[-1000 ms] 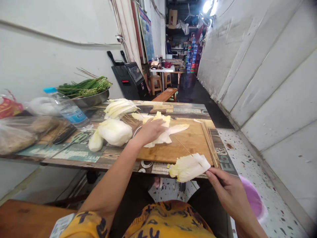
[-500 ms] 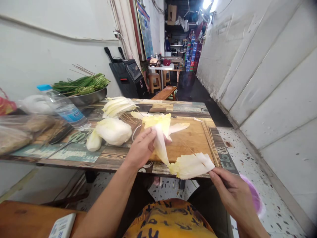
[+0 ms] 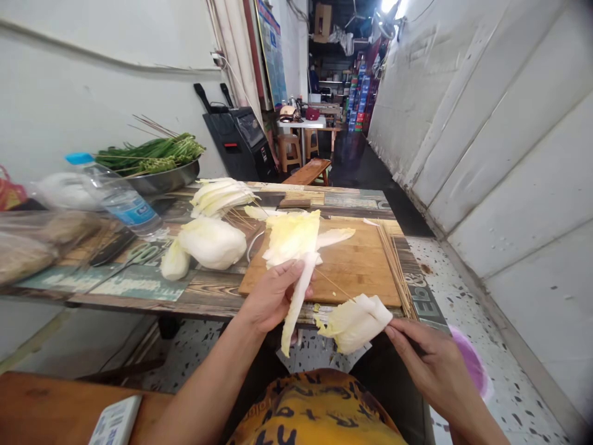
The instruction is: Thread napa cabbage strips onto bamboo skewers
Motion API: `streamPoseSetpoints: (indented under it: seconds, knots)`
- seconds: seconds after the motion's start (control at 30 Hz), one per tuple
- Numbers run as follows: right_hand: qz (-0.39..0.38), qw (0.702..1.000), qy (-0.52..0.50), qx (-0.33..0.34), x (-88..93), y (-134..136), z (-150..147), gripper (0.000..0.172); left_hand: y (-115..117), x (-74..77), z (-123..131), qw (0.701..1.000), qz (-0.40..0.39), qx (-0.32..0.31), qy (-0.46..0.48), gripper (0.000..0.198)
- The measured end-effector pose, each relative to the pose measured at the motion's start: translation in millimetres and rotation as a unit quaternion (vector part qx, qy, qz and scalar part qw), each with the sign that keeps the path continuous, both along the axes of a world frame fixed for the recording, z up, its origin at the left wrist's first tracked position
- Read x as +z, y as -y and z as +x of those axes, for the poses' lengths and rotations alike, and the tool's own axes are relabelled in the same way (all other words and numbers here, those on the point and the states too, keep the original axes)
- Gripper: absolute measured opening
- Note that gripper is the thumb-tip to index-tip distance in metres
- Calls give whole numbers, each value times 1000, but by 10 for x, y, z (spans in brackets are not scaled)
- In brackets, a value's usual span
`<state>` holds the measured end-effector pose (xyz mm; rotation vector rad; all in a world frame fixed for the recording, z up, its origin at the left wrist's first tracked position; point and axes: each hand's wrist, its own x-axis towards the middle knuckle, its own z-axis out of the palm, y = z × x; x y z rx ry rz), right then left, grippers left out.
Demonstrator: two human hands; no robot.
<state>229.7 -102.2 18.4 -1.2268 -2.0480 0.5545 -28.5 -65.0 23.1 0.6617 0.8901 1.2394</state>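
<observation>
My left hand (image 3: pixel 277 296) is closed on a narrow strip of napa cabbage leaf (image 3: pixel 296 303), which hangs down past the table's front edge. My right hand (image 3: pixel 426 349) pinches the right end of a wider, folded napa cabbage leaf (image 3: pixel 359 324). From this leaf's far side a thin bamboo skewer (image 3: pixel 334 282) points up and left; whether my right fingers grip its other end is hidden. Beyond my left hand, a pile of yellow-white cabbage leaves (image 3: pixel 291 235) lies on a wooden cutting board (image 3: pixel 361 266). Loose skewers (image 3: pixel 393 269) line the board's right side.
Left of the board sit a cabbage head (image 3: pixel 213 242), a smaller piece (image 3: pixel 175 261) and stacked leaves (image 3: pixel 222 196). Scissors (image 3: pixel 139 253), a water bottle (image 3: pixel 127 207) and a metal bowl (image 3: pixel 169 179) of skewered greens stand farther left. A cleaver's handle (image 3: pixel 295 203) lies behind the board.
The strip in my left hand has swung down and left, away from the wider leaf. My right hand has shifted slightly left and lower, and its leaf looks more folded, with more skewer showing.
</observation>
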Motion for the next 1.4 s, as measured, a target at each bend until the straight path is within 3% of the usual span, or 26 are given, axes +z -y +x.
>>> streamPoseSetpoints:
  seconds: [0.37, 0.7, 0.9, 1.27, 1.4]
  knots:
    - [-9, 1000, 4, 5, -6, 3, 2, 26, 4, 11, -18, 1000, 11, -16, 7, 28]
    - [-3, 1000, 27, 15, 21, -8, 41, 25, 21, 13, -67, 998, 8, -9, -61, 29]
    - [-14, 999, 33, 19, 62, -9, 59, 26, 49, 44, -165, 996, 5, -61, -57, 27]
    - [-15, 999, 23, 41, 143, 2, 85, 25, 57, 32, -114, 995, -14, -83, -55, 27]
    - [-47, 997, 13, 58, 136, -12, 122, 26, 53, 29, -114, 995, -4, -92, -47, 26]
